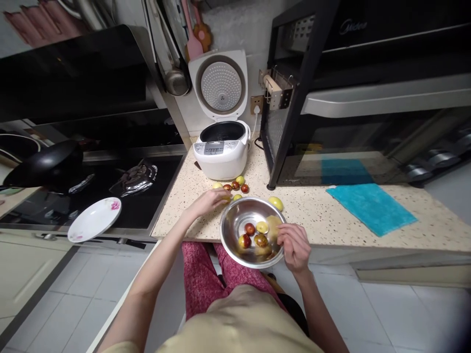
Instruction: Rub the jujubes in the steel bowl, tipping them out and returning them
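Observation:
My right hand (295, 245) grips the right rim of a steel bowl (228, 230), which is tilted and hangs partly over the counter's front edge. Inside the bowl lie several red-and-yellow jujubes (249, 229). My left hand (211, 201) reaches over the counter just left of the bowl. Its fingers are closed around a yellow-green jujube, mostly hidden beneath them. More loose jujubes (235, 185), some red-brown and some green, lie beyond the bowl, and a larger yellow-green one (275, 203) rests by its far right rim.
A white rice cooker (222, 162) with its lid (221, 83) raised stands behind the loose fruit. To the right are a black oven (349, 147) and a blue cloth (375, 208). A flowered plate (93, 220) sits at the edge of the gas stove (162, 181), left.

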Motion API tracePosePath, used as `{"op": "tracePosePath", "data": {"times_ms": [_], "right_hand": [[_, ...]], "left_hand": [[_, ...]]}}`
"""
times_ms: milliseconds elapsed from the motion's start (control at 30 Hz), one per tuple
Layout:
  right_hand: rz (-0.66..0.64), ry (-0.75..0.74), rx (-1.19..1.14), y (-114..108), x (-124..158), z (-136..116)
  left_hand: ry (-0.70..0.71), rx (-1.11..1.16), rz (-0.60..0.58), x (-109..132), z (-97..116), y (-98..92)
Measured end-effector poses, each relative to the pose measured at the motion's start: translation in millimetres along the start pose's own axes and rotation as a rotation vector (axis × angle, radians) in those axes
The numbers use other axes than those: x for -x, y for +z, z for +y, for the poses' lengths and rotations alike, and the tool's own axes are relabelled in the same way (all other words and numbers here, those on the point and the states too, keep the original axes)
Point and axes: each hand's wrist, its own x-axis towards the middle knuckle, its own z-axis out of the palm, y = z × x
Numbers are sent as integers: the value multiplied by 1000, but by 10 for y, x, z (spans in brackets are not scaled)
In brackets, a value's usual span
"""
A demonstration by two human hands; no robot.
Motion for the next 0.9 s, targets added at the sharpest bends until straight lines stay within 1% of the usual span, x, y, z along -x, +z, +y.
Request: {"op": "tracePosePath", "data": {"times_ms": [100, 200, 367, 433, 500, 600, 667, 733, 800, 900], "right_hand": [[-10, 22, -3, -16, 17, 15], [0, 48, -32, 16, 36, -3], [1, 105, -45, 87, 71, -52], [-2, 114, -39, 107, 76, -67], [7, 101, -38, 120, 71, -79], [12, 72, -38, 131, 52, -88], [2, 53, -46, 133, 45, -92], [-6, 37, -56, 132, 48, -94], [-9, 26, -59, 130, 64, -95], [-17, 13, -59, 125, 97, -85]], "left_hand": [[-23, -18, 17, 36, -19, 111], [-50, -27, 41, 95, 20, 186], [-105, 0, 102, 224, 89, 238], [-129, 27, 138, 282, 120, 204], [-147, 42, 187, 333, 187, 129], [-135, 30, 275, 380, 388, -16], [-97, 22, 300, 390, 565, -83], [-48, 19, 242, 386, 729, -91], [-15, 3, 121, 372, 845, -40], [-9, -62, -55, 347, 918, 86]]}}
